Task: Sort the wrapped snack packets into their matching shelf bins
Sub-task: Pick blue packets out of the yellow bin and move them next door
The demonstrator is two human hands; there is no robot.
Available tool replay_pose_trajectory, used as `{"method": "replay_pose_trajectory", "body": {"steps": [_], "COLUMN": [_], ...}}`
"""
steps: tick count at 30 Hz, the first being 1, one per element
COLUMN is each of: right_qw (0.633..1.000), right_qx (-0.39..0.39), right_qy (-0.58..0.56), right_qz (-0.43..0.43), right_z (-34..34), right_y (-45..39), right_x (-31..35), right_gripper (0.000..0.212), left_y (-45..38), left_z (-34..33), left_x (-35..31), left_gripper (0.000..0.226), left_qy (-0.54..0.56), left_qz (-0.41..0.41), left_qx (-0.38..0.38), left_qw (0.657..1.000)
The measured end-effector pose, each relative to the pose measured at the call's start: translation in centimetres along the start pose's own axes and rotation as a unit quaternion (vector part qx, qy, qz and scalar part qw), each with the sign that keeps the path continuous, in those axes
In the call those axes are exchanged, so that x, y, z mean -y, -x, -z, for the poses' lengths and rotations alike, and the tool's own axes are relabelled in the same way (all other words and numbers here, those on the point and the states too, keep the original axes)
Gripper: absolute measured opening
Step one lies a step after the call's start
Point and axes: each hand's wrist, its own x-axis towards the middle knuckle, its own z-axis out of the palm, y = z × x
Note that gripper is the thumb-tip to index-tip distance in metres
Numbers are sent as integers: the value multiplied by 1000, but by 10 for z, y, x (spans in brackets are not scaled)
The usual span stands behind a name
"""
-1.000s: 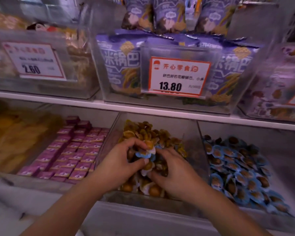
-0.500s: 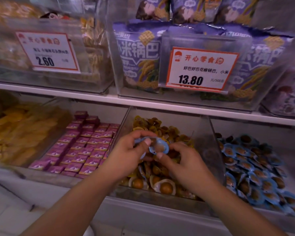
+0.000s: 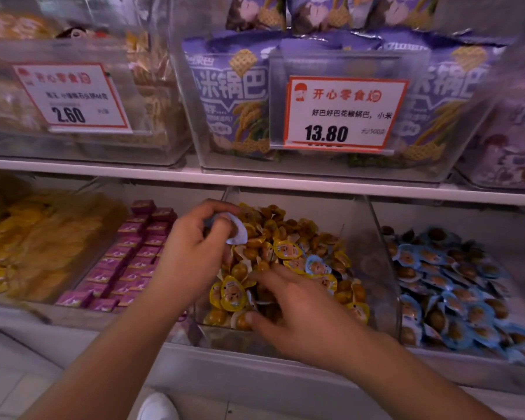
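Lower shelf, centre: a clear plastic bin (image 3: 373,262) holds a heap of small yellow-wrapped round snack packets (image 3: 285,250). One pale blue-wrapped snack packet (image 3: 315,265) lies among them, near the middle of the heap.

The left hand (image 3: 191,253) is raised over the 9 o'clock edge of this bin. Its fingers are curled and pinch a small blue-and-white wrapped snack packet (image 3: 237,231), held clear of the heap at about 10 o'clock from the bin's centre.

The right hand (image 3: 300,310) lies palm down at the 6 o'clock end of the same bin. Its fingers are spread and slightly bent, with the tips resting on the yellow packets; whether it holds any one of them cannot be told.

At 3 o'clock from the centre bin, a neighbouring clear bin (image 3: 385,286) is filled with matching blue-wrapped round snack packets (image 3: 455,286). At 9 o'clock, a bin of small purple boxed sweets (image 3: 125,262) in rows; further to 9 o'clock, blurred yellow bagged goods (image 3: 37,237).

Upper shelf, 12 o'clock: purple rice-cracker bags (image 3: 234,95) in a clear bin behind a white price card with orange border marked 13.80 (image 3: 343,113). At 10 o'clock, a second white price card marked 2.60 (image 3: 73,98) fronts a bin whose contents are blurred.

At the bottom edge, 6 o'clock, a white shoe toe (image 3: 158,407) shows on the tiled floor (image 3: 9,386).
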Motion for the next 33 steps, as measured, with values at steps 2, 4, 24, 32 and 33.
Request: {"method": "replay_pose_trajectory", "body": {"steps": [2,4,24,32,33], "right_qw": [999,998,516,628,637], "right_qx": [11,13,-77,-172,-189], "right_qy": [36,51,-811,-716,-706], "right_qz": [-5,-17,-265,-251,-244], "right_z": [-4,-5,66,93,100], "right_y": [-8,-16,28,68,72], "right_x": [4,4,0,-26,-34], "right_gripper": [53,50,50,19,15], "left_y": [4,9,49,63,61], "left_z": [-2,-2,-99,-130,-132], "left_x": [1,2,-31,-56,-57], "left_gripper": [20,18,29,65,59], "left_qy": [-61,-115,-15,118,141], "left_qz": [-30,-55,-111,-125,-128], "left_qx": [12,26,81,281,267], "left_qw": [998,991,990,944,945]}}
